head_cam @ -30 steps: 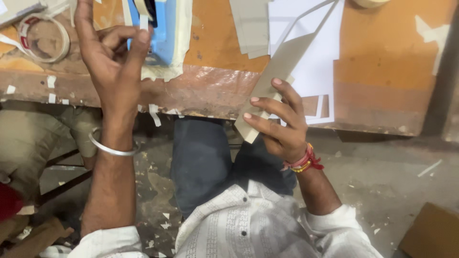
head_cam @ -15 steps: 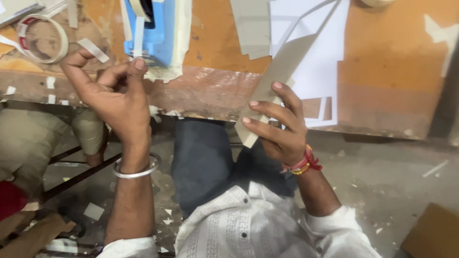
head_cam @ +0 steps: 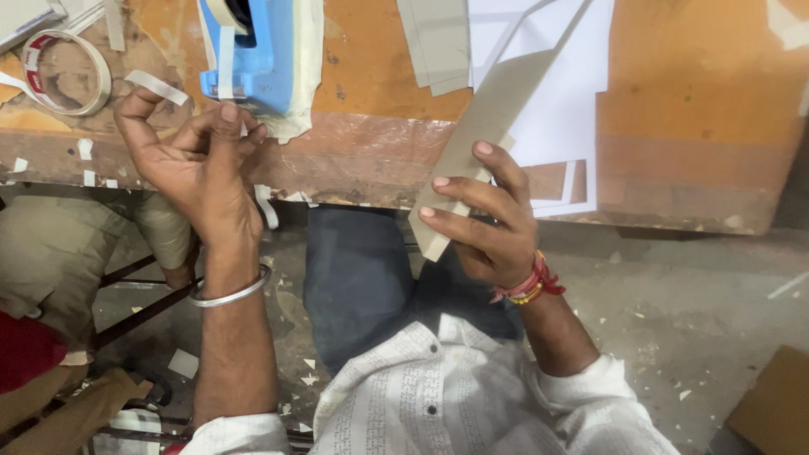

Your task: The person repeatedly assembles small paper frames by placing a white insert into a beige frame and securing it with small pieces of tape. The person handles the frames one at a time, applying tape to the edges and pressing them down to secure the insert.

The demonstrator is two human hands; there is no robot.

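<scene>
A short strip of tape (head_cam: 158, 86) now hangs from the left hand (head_cam: 198, 160), pinched between thumb and fingertips just in front of the blue tape dispenser (head_cam: 257, 55). A second ago that hand was raised with nothing visible in it; it has since dropped to the table edge (head_cam: 354, 160), so a piece looks freshly torn off. The right hand (head_cam: 484, 219) has not moved, gripping the long grey card strip (head_cam: 497, 109) slanting over the white paper (head_cam: 556, 93). A tape roll (head_cam: 63, 72) lies far left.

A worn orange wooden table (head_cam: 699, 101) stands over a grey floor (head_cam: 674, 337) (littered with paper scraps).
</scene>
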